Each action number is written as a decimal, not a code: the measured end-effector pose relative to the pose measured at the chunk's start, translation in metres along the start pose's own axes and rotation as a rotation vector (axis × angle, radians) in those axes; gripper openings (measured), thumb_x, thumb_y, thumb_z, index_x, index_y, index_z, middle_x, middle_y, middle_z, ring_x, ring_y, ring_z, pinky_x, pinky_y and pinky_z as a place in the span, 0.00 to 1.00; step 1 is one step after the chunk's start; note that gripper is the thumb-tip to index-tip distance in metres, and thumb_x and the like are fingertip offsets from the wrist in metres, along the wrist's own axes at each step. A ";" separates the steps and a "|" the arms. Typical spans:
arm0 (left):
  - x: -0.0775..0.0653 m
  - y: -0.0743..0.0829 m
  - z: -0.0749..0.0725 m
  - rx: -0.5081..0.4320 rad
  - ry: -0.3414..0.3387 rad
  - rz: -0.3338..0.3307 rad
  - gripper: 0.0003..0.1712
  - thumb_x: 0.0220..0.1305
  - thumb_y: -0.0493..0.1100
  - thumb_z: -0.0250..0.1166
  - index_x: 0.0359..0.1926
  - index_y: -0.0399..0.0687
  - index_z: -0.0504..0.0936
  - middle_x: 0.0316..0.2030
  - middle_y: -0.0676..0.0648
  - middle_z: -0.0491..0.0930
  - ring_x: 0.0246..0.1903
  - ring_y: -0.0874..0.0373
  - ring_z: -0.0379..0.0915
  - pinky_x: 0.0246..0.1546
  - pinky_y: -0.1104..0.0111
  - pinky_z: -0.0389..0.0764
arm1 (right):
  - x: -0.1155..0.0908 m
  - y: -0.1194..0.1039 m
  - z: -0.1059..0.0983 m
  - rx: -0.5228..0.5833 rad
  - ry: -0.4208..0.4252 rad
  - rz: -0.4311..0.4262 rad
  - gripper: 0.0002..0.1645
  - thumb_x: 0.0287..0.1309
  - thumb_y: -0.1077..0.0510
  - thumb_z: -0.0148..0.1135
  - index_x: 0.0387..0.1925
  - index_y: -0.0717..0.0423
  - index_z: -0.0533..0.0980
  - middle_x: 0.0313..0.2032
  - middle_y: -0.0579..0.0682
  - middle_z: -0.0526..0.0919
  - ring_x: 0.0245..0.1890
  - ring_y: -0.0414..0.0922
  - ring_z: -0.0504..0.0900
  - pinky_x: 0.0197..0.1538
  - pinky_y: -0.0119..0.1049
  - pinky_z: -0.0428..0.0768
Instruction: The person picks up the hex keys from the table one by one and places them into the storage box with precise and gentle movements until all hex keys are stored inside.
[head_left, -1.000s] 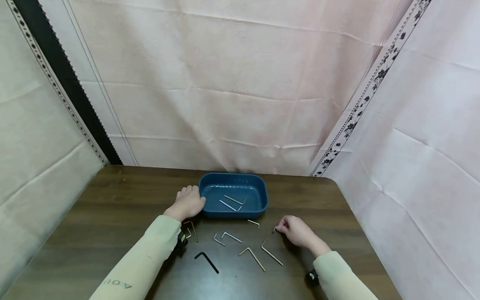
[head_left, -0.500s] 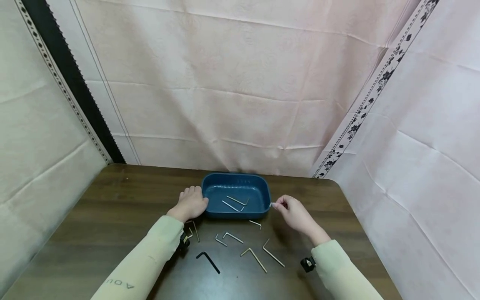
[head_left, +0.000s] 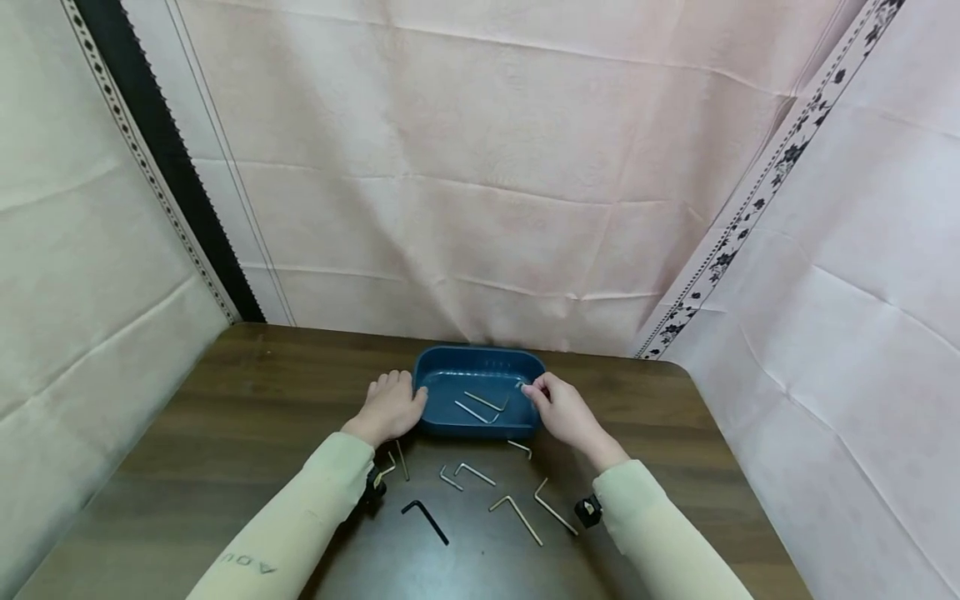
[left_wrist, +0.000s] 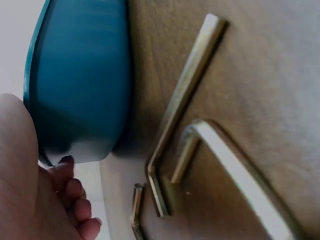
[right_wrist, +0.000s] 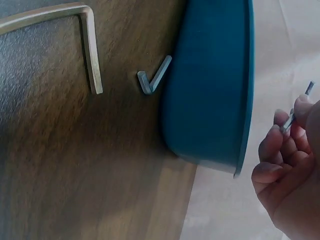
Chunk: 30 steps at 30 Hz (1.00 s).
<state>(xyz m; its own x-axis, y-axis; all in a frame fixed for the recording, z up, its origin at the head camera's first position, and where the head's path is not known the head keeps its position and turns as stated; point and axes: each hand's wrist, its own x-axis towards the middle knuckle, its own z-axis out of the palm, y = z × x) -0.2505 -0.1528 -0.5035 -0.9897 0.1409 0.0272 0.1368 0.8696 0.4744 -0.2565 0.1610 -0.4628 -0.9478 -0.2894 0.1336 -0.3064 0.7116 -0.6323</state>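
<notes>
A blue rectangular tray (head_left: 480, 431) stands near the table's back edge, with a gold hex key (head_left: 483, 402) and a silver one lying in it. My left hand (head_left: 390, 407) holds the tray's left end, thumb at the rim and fingers curled around the outside. Over the tray's right side, my right hand (head_left: 566, 412) pinches a small silver hex key (right_wrist: 288, 121) between thumb and fingers. In the right wrist view both ends of this key show past the fingertips.
Several loose hex keys lie on the wooden table (head_left: 187, 467) in front of the tray, among them a black hex key (head_left: 432, 524) and a gold-coloured hex key (head_left: 526, 522). A short silver hex key (head_left: 519, 447) lies close to the tray's front. Pale cloth (head_left: 487, 183) hangs behind.
My right hand has lifted the small hex key off the table and carried it up and left over the tray's right rim. My left hand keeps its hold on the tray.
</notes>
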 end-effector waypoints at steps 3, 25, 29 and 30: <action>-0.003 -0.001 0.001 -0.018 0.026 0.011 0.36 0.72 0.61 0.46 0.60 0.31 0.67 0.51 0.37 0.70 0.50 0.44 0.62 0.56 0.49 0.61 | 0.003 -0.002 0.002 -0.005 0.004 -0.007 0.11 0.68 0.49 0.55 0.34 0.51 0.72 0.23 0.48 0.71 0.22 0.45 0.71 0.28 0.38 0.70; 0.001 -0.004 0.012 0.003 0.013 0.019 0.22 0.69 0.49 0.49 0.52 0.36 0.69 0.45 0.42 0.69 0.42 0.48 0.60 0.49 0.53 0.61 | 0.050 -0.016 0.042 0.059 -0.125 0.030 0.15 0.67 0.47 0.57 0.31 0.53 0.74 0.22 0.48 0.71 0.20 0.45 0.70 0.27 0.38 0.70; 0.001 -0.003 0.011 0.002 0.015 0.012 0.22 0.69 0.49 0.49 0.53 0.36 0.69 0.46 0.42 0.69 0.43 0.48 0.60 0.50 0.53 0.62 | 0.059 -0.011 0.050 0.109 -0.101 0.058 0.16 0.64 0.45 0.60 0.30 0.52 0.76 0.23 0.48 0.73 0.22 0.45 0.71 0.28 0.38 0.70; 0.002 -0.003 0.011 0.002 0.015 0.011 0.22 0.69 0.49 0.49 0.54 0.35 0.68 0.46 0.42 0.69 0.43 0.48 0.60 0.50 0.53 0.61 | 0.060 -0.011 0.052 0.109 -0.095 0.070 0.16 0.64 0.45 0.61 0.29 0.52 0.76 0.23 0.48 0.74 0.22 0.45 0.71 0.28 0.38 0.71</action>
<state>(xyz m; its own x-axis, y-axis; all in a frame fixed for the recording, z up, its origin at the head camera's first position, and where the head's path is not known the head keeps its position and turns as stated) -0.2522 -0.1501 -0.5143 -0.9886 0.1437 0.0454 0.1480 0.8687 0.4727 -0.3058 0.1025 -0.4874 -0.9525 -0.3042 0.0167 -0.2233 0.6600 -0.7173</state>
